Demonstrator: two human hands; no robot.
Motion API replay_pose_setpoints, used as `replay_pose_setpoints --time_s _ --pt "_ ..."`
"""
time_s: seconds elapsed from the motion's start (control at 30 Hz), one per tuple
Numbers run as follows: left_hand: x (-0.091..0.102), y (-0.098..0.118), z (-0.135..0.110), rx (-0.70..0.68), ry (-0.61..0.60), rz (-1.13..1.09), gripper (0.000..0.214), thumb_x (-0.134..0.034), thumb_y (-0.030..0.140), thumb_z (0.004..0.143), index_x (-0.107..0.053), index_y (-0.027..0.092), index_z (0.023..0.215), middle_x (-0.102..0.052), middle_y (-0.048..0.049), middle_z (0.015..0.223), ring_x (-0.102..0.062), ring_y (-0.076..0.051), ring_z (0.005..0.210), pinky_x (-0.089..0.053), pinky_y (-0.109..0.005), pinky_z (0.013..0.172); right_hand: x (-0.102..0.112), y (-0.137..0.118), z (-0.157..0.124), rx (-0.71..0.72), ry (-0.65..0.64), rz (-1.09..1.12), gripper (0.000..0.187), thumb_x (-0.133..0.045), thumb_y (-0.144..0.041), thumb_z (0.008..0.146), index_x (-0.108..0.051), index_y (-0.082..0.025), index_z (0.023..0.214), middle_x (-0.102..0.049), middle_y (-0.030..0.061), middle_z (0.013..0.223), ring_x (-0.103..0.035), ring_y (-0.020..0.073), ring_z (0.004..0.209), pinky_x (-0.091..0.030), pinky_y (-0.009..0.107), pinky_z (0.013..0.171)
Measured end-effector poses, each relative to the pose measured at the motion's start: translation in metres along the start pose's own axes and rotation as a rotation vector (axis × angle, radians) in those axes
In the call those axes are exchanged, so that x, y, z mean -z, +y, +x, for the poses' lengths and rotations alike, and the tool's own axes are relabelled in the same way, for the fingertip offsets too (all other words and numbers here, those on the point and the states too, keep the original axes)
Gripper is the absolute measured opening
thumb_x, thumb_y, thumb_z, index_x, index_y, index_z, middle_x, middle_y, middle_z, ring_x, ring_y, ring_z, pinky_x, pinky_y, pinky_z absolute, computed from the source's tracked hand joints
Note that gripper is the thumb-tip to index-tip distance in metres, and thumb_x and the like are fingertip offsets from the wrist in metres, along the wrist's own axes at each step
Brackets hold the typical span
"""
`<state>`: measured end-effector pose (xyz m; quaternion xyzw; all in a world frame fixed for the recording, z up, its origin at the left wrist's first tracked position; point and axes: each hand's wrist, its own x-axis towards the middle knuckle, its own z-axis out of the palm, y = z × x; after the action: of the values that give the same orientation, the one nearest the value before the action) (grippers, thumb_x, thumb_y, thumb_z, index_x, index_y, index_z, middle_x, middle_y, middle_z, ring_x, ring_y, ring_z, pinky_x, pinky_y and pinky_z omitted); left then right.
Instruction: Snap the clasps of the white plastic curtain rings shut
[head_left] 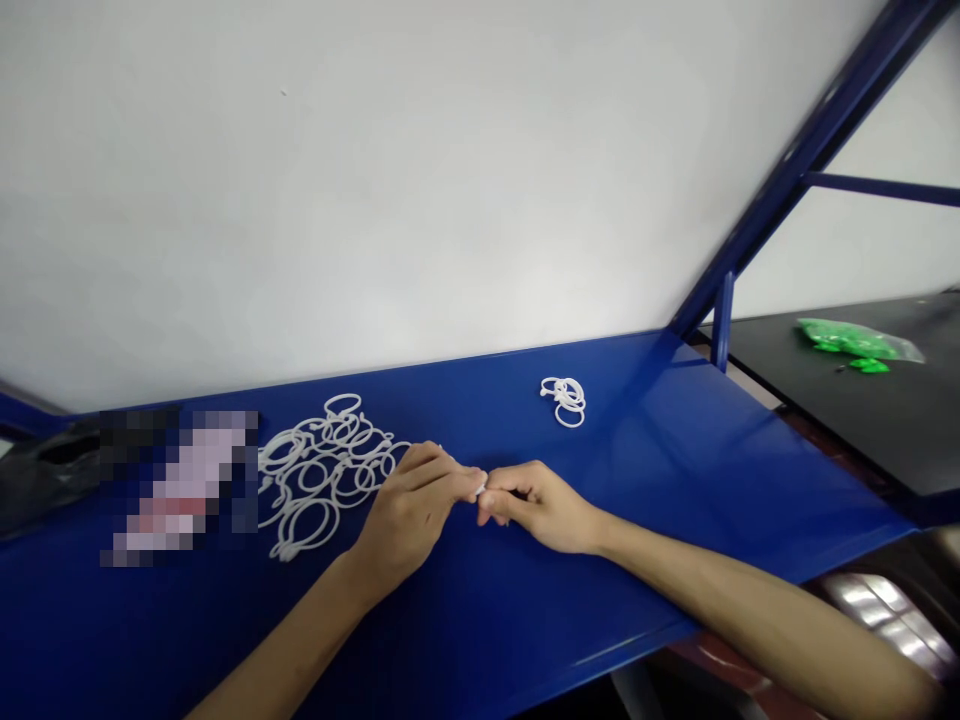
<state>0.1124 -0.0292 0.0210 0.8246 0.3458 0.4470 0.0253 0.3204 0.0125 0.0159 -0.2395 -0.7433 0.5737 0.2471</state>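
My left hand (409, 505) and my right hand (536, 505) meet over the middle of the blue table, both with fingers closed in a pinch. Between their fingertips shows a bit of a white loop (481, 489); most of it is hidden by the fingers. Just left of my left hand lies a loose, tangled pile of thin white loops (330, 505), each with a small knob or joint on it. A smaller cluster of white loops (570, 402) lies apart, beyond my right hand towards the back of the table.
The blue table (480, 640) meets a pale wall (420, 200) at the back. A black plastic bag (45, 480) and a blurred-out pinkish item (180, 480) lie at the left. A blue frame post (780, 170) rises at right. Beyond it, a bag of green pieces (855, 340) rests on a black table (840, 410).
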Motion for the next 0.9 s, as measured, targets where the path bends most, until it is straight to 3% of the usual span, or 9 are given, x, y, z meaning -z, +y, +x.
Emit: replay_pose_setpoints --time_s 0.17,0.27,0.37,0.5,0.67,0.77,0.9 --pt "-0.001 -0.003 0.002 -0.019 -0.021 0.040 0.017 -0.056 0.009 0.095 -0.067 0.022 0.092 -0.073 0.0026 0.086 -0.060 -0.013 0.081 -0.049 -0.028 0.077 0.001 0.000 0.002 0.016 -0.001 -0.012 0.036 -0.057 -0.044 0.098 -0.074 -0.015 0.084 -0.063 0.0005 0.071 -0.058 0.0112 0.066 -0.045 0.023 0.066" --pt "-0.003 -0.008 0.000 -0.014 -0.044 0.134 0.017 -0.054 0.013 0.097 -0.067 0.022 0.091 -0.074 0.0018 0.089 -0.061 -0.014 0.082 -0.048 -0.030 0.078 0.006 0.003 0.007 0.022 0.065 -0.088 0.031 -0.060 -0.042 0.097 -0.072 -0.016 0.085 -0.067 0.0008 0.074 -0.060 0.0119 0.069 -0.046 0.024 0.069" --pt "-0.006 -0.014 -0.003 0.026 -0.101 0.294 0.013 -0.057 0.019 0.097 -0.069 0.022 0.100 -0.074 -0.0003 0.094 -0.062 -0.017 0.086 -0.047 -0.035 0.081 0.015 0.006 0.010 0.054 0.165 -0.305 0.024 -0.063 -0.039 0.096 -0.069 -0.018 0.086 -0.069 0.0008 0.078 -0.060 0.0127 0.070 -0.046 0.025 0.069" --pt "-0.006 -0.022 -0.007 0.168 -0.171 0.512 0.022 -0.057 0.023 0.094 -0.069 0.021 0.112 -0.072 -0.0059 0.103 -0.061 -0.024 0.093 -0.046 -0.042 0.085 0.036 0.006 0.009 0.153 0.307 -0.784 0.018 -0.054 -0.034 0.100 -0.066 -0.020 0.097 -0.068 0.0060 0.096 -0.063 0.0173 0.085 -0.049 0.029 0.077" --pt "0.003 -0.032 -0.011 0.304 -0.232 0.614 0.034 -0.053 0.013 0.081 -0.070 0.021 0.110 -0.071 -0.0093 0.104 -0.059 -0.030 0.096 -0.044 -0.047 0.084 0.073 0.009 0.006 -0.044 0.586 -1.153 0.020 -0.049 -0.029 0.101 -0.065 -0.018 0.104 -0.060 0.0126 0.115 -0.062 0.0181 0.079 -0.052 0.032 0.067" --pt "0.007 -0.036 -0.012 0.338 -0.225 0.560 0.029 -0.054 0.015 0.079 -0.072 0.023 0.100 -0.072 -0.0081 0.099 -0.059 -0.031 0.095 -0.042 -0.047 0.083 0.089 0.017 0.008 -0.083 0.586 -1.190 0.019 -0.048 -0.023 0.100 -0.066 -0.016 0.100 -0.059 0.0124 0.112 -0.062 0.0190 0.082 -0.055 0.034 0.073" --pt "0.007 -0.037 -0.013 0.338 -0.227 0.540 0.019 -0.054 0.021 0.085 -0.071 0.024 0.092 -0.073 -0.0070 0.091 -0.058 -0.030 0.092 -0.040 -0.046 0.082 0.094 0.025 0.010 -0.080 0.556 -1.230 0.019 -0.050 -0.018 0.097 -0.068 -0.016 0.103 -0.058 0.0139 0.113 -0.060 0.0241 0.097 -0.055 0.037 0.083"
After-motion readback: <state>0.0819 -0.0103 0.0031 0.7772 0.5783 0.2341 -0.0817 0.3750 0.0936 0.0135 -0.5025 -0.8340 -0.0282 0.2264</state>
